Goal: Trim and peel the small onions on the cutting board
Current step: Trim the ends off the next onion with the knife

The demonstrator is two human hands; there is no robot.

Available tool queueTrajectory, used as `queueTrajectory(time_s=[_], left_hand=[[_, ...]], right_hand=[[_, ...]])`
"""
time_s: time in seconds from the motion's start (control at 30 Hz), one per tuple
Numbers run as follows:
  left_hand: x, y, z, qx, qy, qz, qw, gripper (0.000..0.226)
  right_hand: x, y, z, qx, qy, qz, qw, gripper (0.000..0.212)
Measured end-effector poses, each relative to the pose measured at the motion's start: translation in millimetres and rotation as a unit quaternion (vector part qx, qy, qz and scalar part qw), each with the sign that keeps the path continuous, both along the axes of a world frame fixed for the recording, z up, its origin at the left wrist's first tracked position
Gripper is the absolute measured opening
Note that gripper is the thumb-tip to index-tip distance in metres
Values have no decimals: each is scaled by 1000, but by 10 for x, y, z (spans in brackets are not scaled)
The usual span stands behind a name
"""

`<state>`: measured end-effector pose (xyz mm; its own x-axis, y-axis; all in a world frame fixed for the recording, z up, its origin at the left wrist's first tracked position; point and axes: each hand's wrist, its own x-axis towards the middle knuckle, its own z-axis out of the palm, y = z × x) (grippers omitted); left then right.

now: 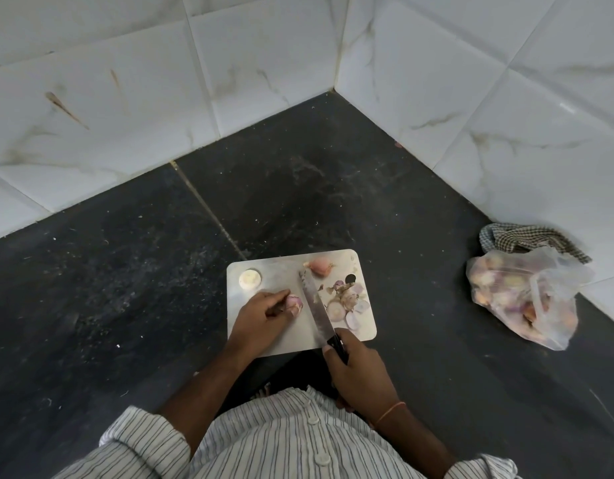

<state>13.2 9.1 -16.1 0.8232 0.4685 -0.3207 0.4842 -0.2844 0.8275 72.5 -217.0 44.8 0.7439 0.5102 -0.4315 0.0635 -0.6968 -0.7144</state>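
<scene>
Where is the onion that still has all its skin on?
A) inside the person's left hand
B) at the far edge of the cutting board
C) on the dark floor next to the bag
B: the unpeeled onion lies alone at the far edge of the cutting board, beyond the knife tip.

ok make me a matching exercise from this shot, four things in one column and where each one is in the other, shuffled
Things:
1. knife
2. plastic bag of onions
3. unpeeled onion
4. checked cloth

Places:
a. far edge of the cutting board
b. held in the right hand
c. behind the bag, by the wall
d. on the counter, right of the board

Pairs: 1-b, 2-d, 3-a, 4-c
</scene>
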Motion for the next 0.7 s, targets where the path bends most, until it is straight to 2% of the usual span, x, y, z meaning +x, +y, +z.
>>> queueTrajectory(time_s=[0.27, 0.7], left_hand=[[-9, 24, -20, -29, -14, 28, 999, 50], [40, 84, 13, -25, -2, 13, 1000, 47]], right_hand=[[-94, 92, 10, -69, -47, 37, 996, 35], [-159, 127, 17, -107, -98, 72, 987, 34]])
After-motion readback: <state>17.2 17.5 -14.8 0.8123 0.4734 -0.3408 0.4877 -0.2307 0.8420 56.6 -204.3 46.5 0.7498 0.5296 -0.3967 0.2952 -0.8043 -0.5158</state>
